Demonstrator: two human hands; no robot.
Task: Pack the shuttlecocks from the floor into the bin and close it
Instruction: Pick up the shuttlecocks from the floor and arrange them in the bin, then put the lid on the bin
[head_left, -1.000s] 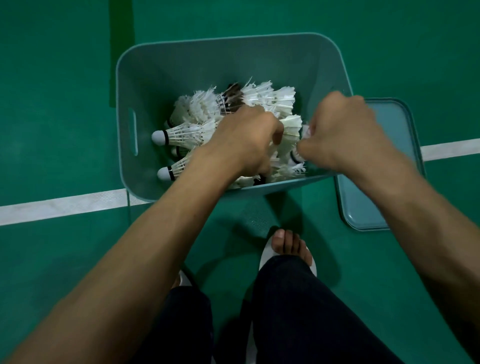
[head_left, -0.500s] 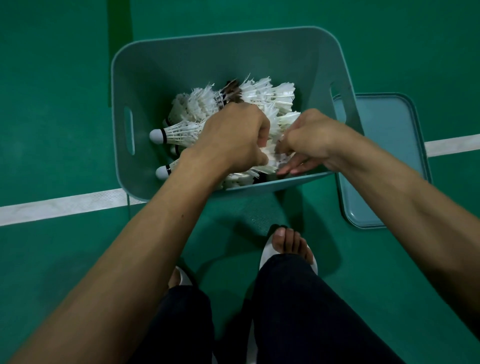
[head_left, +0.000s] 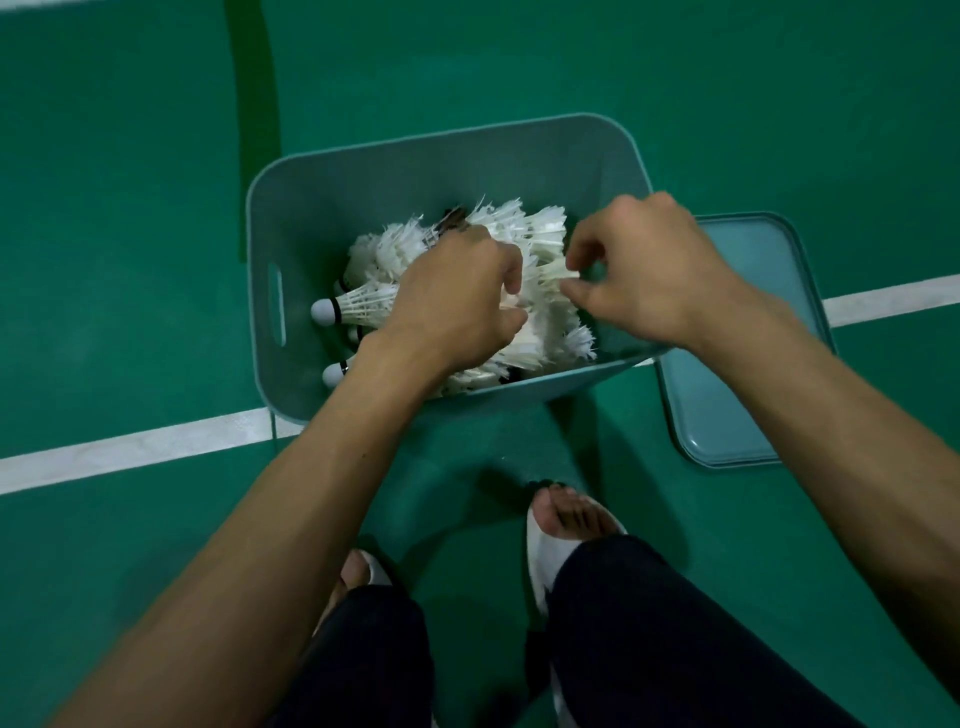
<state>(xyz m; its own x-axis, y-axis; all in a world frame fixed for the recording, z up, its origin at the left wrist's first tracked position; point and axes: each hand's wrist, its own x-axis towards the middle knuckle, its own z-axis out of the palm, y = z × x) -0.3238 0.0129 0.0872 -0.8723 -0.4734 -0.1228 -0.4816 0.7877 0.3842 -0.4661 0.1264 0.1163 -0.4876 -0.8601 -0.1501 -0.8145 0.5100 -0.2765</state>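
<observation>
Left hand (head_left: 457, 296) buried in shuttlecocks (head_left: 540, 231), gripping bunch; right hand (head_left: 644, 275) pinches feathers. We should settle pile gently below bin (head_left: 415, 174) rim, sparing feathers; lid (head_left: 727, 415) beside right wrist.

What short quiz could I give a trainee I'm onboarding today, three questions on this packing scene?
1. True or false: the teal rectangular plastic lid sits on the teal plastic bin.
2. The left hand and right hand are: A on the lid; B among the white feather shuttlecocks in the bin; C hanging idle.
3. Fill in: the bin stands across a white ___.
Key: 1 false; 2 B; 3 line.
</observation>
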